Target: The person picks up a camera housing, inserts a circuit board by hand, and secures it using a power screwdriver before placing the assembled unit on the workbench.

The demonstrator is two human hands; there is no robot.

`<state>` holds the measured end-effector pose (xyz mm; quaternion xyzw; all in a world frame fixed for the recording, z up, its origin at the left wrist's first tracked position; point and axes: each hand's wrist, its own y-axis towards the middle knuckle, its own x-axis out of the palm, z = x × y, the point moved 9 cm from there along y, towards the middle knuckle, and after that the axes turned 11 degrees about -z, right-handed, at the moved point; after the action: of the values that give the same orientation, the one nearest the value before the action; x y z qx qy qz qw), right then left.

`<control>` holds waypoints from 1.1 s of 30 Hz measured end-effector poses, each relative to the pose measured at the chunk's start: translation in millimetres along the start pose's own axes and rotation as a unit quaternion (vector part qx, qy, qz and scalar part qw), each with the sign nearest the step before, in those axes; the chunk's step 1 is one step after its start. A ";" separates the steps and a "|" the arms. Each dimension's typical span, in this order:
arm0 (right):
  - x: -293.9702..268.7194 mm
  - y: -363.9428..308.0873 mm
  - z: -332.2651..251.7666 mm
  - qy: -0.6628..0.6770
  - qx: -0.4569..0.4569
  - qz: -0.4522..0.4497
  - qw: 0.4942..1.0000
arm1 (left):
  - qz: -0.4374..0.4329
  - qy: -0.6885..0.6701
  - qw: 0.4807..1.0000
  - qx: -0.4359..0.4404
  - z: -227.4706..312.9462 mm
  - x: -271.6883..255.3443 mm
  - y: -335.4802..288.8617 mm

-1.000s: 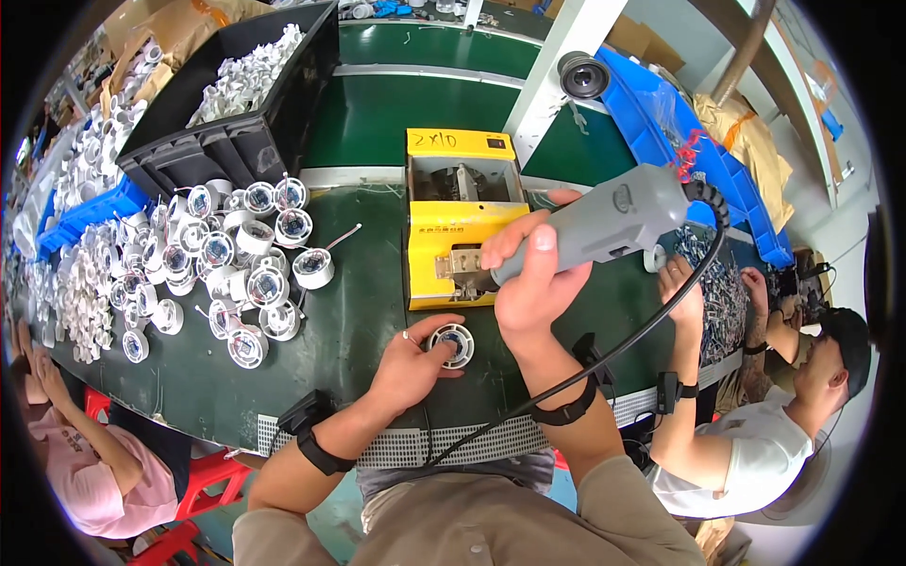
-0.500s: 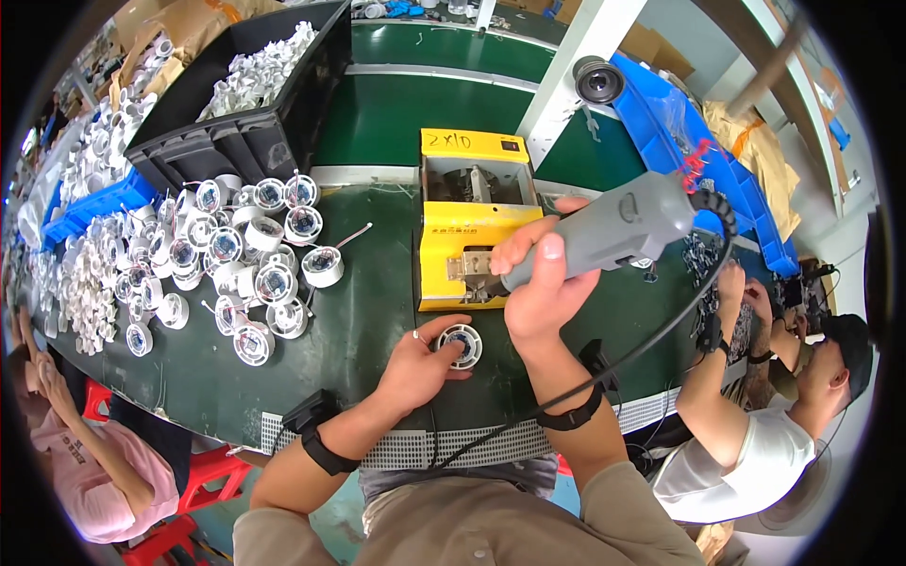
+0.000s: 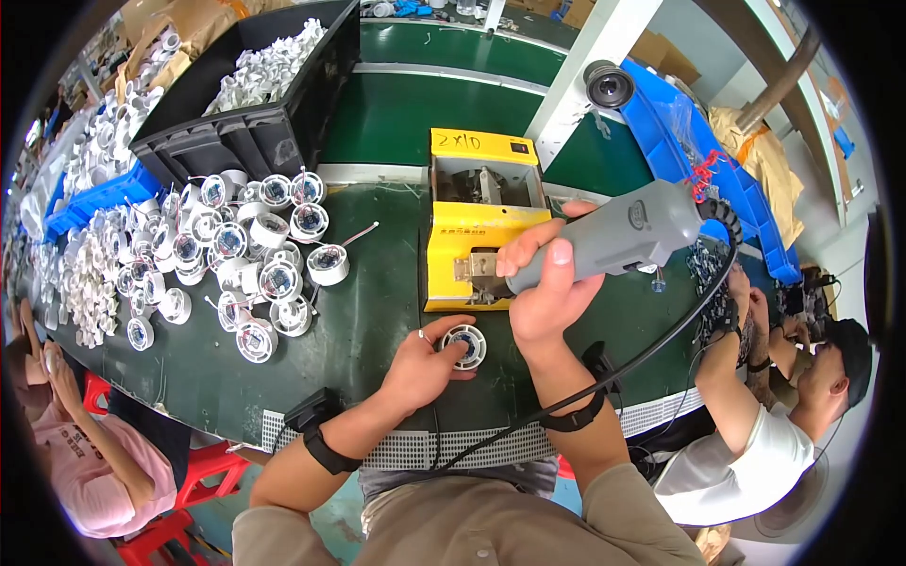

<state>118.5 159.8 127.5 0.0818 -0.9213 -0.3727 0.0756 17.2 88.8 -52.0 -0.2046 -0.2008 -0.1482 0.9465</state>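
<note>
In my right hand (image 3: pixel 549 307) is a grey electric screwdriver (image 3: pixel 618 231), held nearly level with its front end at the metal outlet of a yellow screw feeder (image 3: pixel 483 229). The fingers wrap round its body, and its tip is hidden. Just in front of the feeder, my left hand (image 3: pixel 415 371) grips a round white housing (image 3: pixel 478 345) lying on the green table. A thumb rests over its middle, where a dark circuit board partly shows. The screwdriver's black cable (image 3: pixel 651 351) runs from its rear end down across my right forearm.
Several similar white housings with wires (image 3: pixel 226 241) lie heaped at the left, beside small white parts (image 3: pixel 90 283). Behind them stands a black bin (image 3: pixel 222 146). A white post (image 3: pixel 590 71) and a blue tray (image 3: pixel 746 208) are at the right. People sit on both sides.
The whole view has shifted slightly. Both hands keep their holds, and the screwdriver remains at the feeder's outlet with only a small change in its tilt.
</note>
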 end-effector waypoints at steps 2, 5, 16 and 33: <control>-0.2 1.7 -3.1 0.007 -0.008 0.005 1.000 | 0.002 0.001 1.000 0.001 0.2 -0.3 -0.4; 1.1 -0.4 3.8 0.000 0.010 -0.004 1.000 | 0.007 0.007 1.000 -0.007 0.7 0.0 -1.4; 2.3 -6.0 4.0 0.023 0.021 -0.017 0.999 | 0.002 0.009 1.000 -0.011 -0.7 1.0 -0.6; 12.7 -61.3 -4.9 0.099 0.119 -0.034 0.987 | 0.004 0.000 1.000 0.007 6.0 0.3 -2.9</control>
<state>112.9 110.4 89.1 0.1584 -0.9437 -0.2526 0.1432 14.5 88.9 -45.9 -0.1988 -0.2005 -0.1431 0.9486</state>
